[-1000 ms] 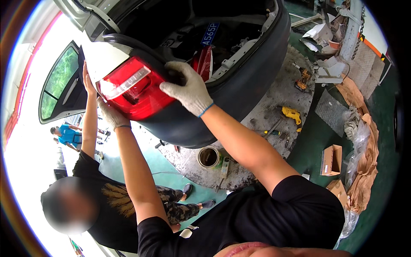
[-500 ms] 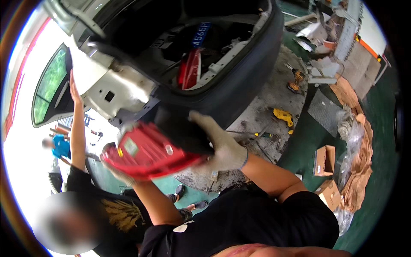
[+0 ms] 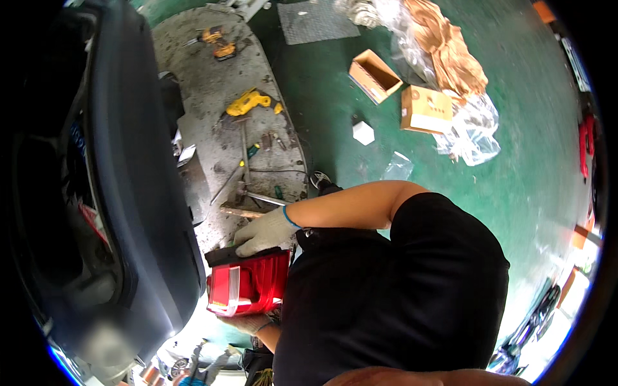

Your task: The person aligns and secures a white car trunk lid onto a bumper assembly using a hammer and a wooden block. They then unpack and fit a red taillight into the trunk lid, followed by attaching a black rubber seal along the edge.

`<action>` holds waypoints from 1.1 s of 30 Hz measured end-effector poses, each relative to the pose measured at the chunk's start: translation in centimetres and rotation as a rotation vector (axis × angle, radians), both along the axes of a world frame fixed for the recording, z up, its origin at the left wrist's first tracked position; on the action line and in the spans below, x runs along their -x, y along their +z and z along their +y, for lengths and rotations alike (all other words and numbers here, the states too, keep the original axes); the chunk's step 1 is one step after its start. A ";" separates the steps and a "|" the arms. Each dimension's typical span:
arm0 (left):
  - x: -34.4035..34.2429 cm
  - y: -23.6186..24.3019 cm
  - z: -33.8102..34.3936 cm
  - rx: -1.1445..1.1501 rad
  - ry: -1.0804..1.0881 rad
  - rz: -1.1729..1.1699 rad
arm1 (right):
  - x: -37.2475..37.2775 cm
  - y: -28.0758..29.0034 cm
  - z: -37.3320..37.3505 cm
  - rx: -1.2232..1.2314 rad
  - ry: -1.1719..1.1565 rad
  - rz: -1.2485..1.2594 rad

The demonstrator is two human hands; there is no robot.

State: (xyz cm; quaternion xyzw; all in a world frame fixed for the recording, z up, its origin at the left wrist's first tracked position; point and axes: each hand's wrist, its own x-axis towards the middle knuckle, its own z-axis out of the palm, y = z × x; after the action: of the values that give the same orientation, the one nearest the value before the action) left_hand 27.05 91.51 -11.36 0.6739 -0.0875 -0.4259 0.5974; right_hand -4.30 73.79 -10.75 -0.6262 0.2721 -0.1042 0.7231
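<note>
Both of my hands, in cream knit work gloves, hold a red car tail light [image 3: 264, 283] in front of my body. Its glossy red side with a pale ribbed strip faces up, and a dark part runs along one edge. My right hand [image 3: 265, 231] grips that dark edge, fingers wrapped over it. My left hand [image 3: 246, 321] supports the opposite edge from below; its fingers are mostly hidden by the light. Close on the left stands the car's dark rear bumper [image 3: 138, 167], apart from the tail light. Another red lamp piece [image 3: 94, 222] lies inside the open rear.
On the grey platform [image 3: 193, 77] lie an orange-black drill [image 3: 219, 44], a yellow power tool [image 3: 250, 101], a screwdriver [image 3: 252, 152] and a wooden-handled hammer [image 3: 241, 211]. Cardboard boxes [image 3: 426, 109], brown paper [image 3: 441, 45] and clear plastic [image 3: 473, 132] lie on the green floor.
My body and view have turned to the right. The tail light came lower and closer to me, and it has rotated from its labelled back to its glossy side. Both hands kept hold.
</note>
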 end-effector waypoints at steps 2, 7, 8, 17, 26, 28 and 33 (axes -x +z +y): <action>0.7 -1.7 -0.2 0.015 -0.096 0.141 | 2.5 -1.0 1.1 0.020 -0.028 0.031; 9.8 -1.9 -4.9 -0.058 -0.308 0.205 | 10.7 -1.5 3.7 -0.095 -0.299 0.083; 9.4 -3.8 -5.9 -0.056 -0.399 0.228 | 11.9 -3.0 4.4 -0.040 -0.343 0.128; 24.9 -11.1 -8.8 -0.034 -0.875 0.543 | 22.9 -3.0 19.5 -0.518 -1.049 -0.210; 39.8 -14.2 1.0 -0.169 -1.033 0.496 | 35.4 -10.2 32.0 -0.586 -1.362 -0.244; 40.3 -16.8 2.1 -0.214 -0.973 0.476 | 37.6 -11.7 32.3 -0.573 -1.322 -0.205; 45.0 -18.5 2.9 -0.312 -0.804 0.409 | 44.9 -13.3 31.4 -0.386 -1.199 0.010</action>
State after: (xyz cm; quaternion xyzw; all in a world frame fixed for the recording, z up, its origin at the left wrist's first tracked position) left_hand -17.98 94.41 -29.90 0.5704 -0.1569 -0.7554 0.2819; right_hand -49.15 105.18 -24.06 -0.2234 0.5932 -0.4378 0.6376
